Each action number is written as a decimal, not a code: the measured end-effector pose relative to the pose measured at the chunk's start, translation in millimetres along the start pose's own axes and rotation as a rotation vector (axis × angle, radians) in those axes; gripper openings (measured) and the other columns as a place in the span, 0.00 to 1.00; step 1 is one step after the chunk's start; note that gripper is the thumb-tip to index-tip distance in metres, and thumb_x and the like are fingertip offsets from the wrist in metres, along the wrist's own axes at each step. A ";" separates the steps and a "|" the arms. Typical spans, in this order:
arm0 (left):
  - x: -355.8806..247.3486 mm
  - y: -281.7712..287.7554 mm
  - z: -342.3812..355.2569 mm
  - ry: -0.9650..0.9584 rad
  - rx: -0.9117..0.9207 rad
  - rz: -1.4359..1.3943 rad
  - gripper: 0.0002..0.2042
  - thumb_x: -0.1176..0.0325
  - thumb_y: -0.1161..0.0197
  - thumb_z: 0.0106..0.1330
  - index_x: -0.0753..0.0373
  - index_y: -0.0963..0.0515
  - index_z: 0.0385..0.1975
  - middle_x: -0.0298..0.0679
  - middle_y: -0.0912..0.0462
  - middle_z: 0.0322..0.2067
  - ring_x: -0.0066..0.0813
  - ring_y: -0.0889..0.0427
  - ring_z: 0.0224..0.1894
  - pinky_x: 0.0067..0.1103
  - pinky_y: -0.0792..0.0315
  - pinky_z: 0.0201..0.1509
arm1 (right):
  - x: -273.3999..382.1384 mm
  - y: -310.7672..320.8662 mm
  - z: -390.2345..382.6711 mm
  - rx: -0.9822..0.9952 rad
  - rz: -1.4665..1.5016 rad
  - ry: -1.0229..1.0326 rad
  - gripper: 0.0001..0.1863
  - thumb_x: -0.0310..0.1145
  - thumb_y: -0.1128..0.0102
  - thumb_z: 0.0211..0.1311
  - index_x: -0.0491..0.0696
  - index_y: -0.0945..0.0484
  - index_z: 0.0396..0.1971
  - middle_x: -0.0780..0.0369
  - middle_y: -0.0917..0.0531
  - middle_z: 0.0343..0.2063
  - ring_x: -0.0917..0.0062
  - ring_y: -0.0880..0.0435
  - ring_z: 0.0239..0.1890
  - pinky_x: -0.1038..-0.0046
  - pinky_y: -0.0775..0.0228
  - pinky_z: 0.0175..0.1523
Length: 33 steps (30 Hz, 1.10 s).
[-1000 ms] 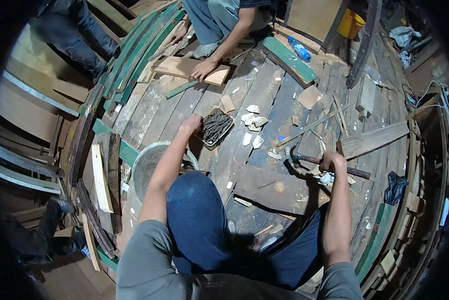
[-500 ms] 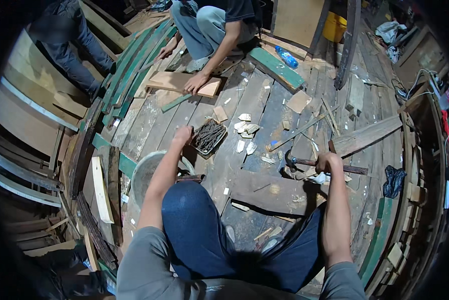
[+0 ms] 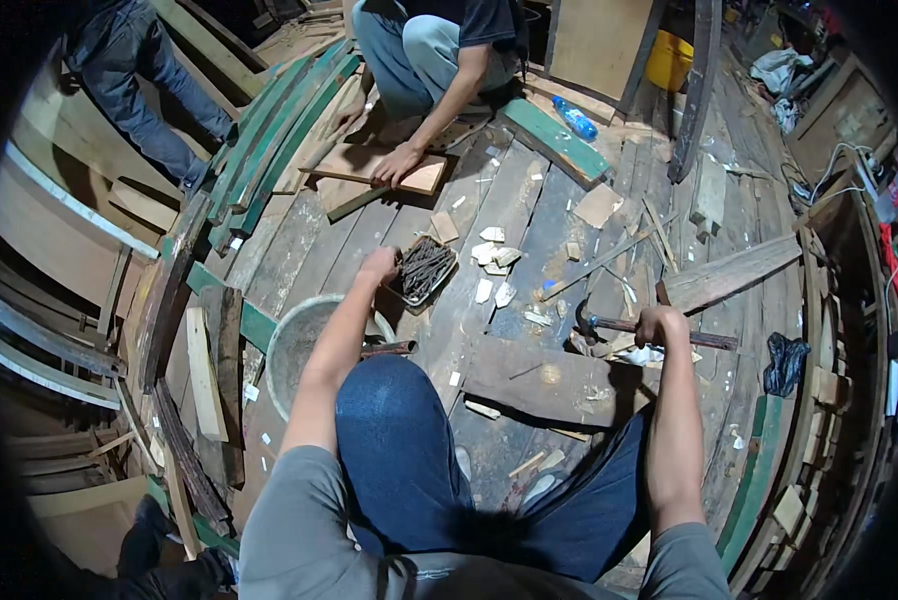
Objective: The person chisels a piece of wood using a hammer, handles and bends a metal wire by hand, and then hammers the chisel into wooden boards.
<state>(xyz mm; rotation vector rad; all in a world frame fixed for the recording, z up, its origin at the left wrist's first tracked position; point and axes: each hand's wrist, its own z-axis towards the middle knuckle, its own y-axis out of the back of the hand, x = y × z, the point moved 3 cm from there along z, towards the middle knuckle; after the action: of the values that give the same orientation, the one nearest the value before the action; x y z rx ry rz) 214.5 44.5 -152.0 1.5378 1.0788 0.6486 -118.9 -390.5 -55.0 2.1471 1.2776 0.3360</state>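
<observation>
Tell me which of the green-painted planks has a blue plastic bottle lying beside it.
The short green plank at the top centre, just right of the crouching co-worker; the blue bottle lies along its upper right edge. The other green planks are long curved ones stacked at the left.

Single head-worn fisheye view, steeply downward over own knees onto nearby plank floor [image 3: 529, 210].
</observation>
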 end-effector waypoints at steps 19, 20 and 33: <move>-69.2 144.3 3.3 -0.494 0.288 0.059 0.16 0.58 0.40 0.55 0.59 0.24 0.41 0.41 0.20 0.35 0.32 0.23 0.39 0.25 0.30 0.43 | -9.5 4.3 14.2 0.020 0.028 -0.013 0.17 0.41 0.35 0.35 0.46 0.19 0.26 0.58 0.19 0.23 0.71 0.20 0.26 0.70 0.28 0.32; -73.2 165.8 -3.2 -0.519 0.315 0.098 0.18 0.55 0.41 0.57 0.59 0.24 0.42 0.41 0.20 0.36 0.31 0.23 0.38 0.26 0.31 0.43 | -1.1 11.9 12.3 0.024 0.003 0.035 0.16 0.40 0.35 0.35 0.46 0.19 0.26 0.59 0.18 0.23 0.71 0.20 0.26 0.70 0.28 0.32; -330.5 202.2 -208.1 -0.697 0.593 0.328 0.21 0.54 0.40 0.55 0.59 0.27 0.46 0.42 0.21 0.39 0.40 0.24 0.43 0.29 0.30 0.44 | -24.8 -11.9 69.3 -0.200 0.197 0.141 0.16 0.39 0.33 0.36 0.49 0.18 0.30 0.55 0.19 0.34 0.68 0.21 0.36 0.68 0.30 0.42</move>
<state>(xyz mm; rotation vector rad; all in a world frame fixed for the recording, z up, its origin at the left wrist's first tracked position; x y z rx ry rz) -48.0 -151.8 141.3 2.2498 0.4924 -0.0478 -105.0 -433.6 -114.3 2.1093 1.0587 0.6796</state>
